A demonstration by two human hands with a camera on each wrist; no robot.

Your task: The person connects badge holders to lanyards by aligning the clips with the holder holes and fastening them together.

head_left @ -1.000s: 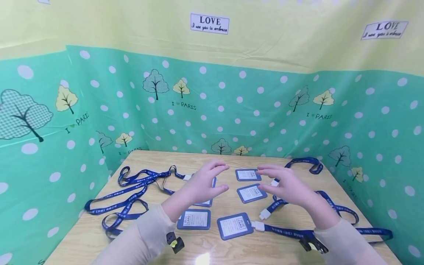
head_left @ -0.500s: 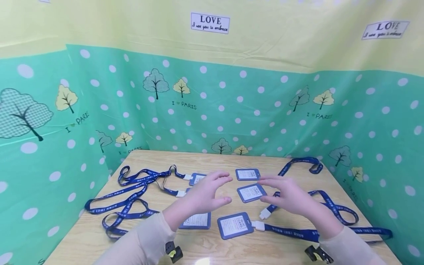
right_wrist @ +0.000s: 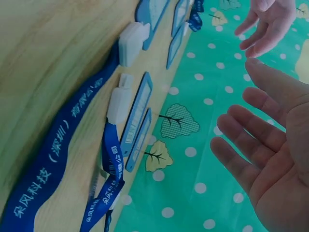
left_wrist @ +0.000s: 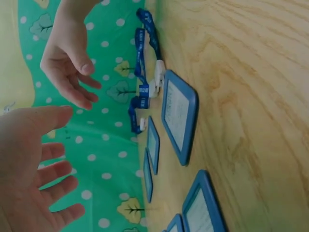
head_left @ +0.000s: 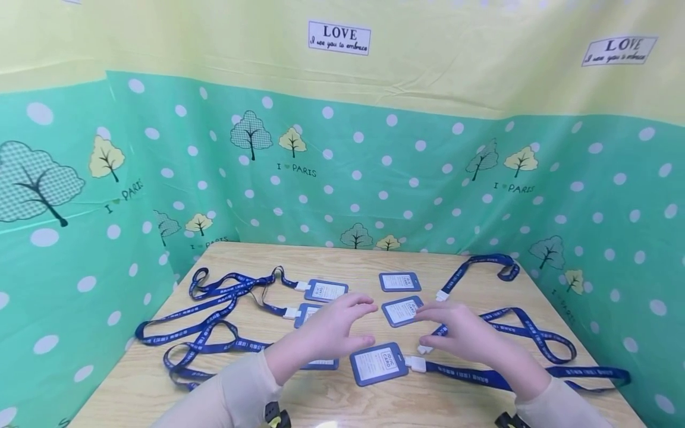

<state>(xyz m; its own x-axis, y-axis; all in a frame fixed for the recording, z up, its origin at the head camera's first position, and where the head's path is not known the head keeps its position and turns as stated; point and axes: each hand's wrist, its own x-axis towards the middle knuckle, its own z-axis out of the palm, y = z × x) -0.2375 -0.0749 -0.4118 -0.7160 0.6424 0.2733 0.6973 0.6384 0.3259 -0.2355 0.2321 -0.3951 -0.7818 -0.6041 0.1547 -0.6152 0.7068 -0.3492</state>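
Observation:
My left hand (head_left: 332, 333) hovers over the left badge holders, its fingers loosely bent and holding nothing. It partly covers the middle-left badge holder (head_left: 305, 313) and hides most of the near-left badge holder (head_left: 323, 364). Opposite it, my right hand (head_left: 465, 333) hangs above the right-side lanyards, also holding nothing. Its fingertips overlap the edge of the middle-right badge holder (head_left: 398, 311) in the head view. The near-right badge holder (head_left: 379, 364) is clipped to a blue lanyard (head_left: 471, 375). Apart from any clip lies the far-right badge holder (head_left: 399, 282).
Blue lanyards (head_left: 214, 296) lie tangled on the left of the wooden table (head_left: 316, 258), one clipped to the far-left badge holder (head_left: 326, 290). At right, a far lanyard (head_left: 457, 274) and a looped lanyard (head_left: 535, 334) have loose white clips. A patterned green curtain (head_left: 374, 178) encloses the table.
Both hands have moved down and toward the near side in the head view, uncovering the far-left badge holder and the far-right lanyard's clip. The badge holders and lanyards have not moved.

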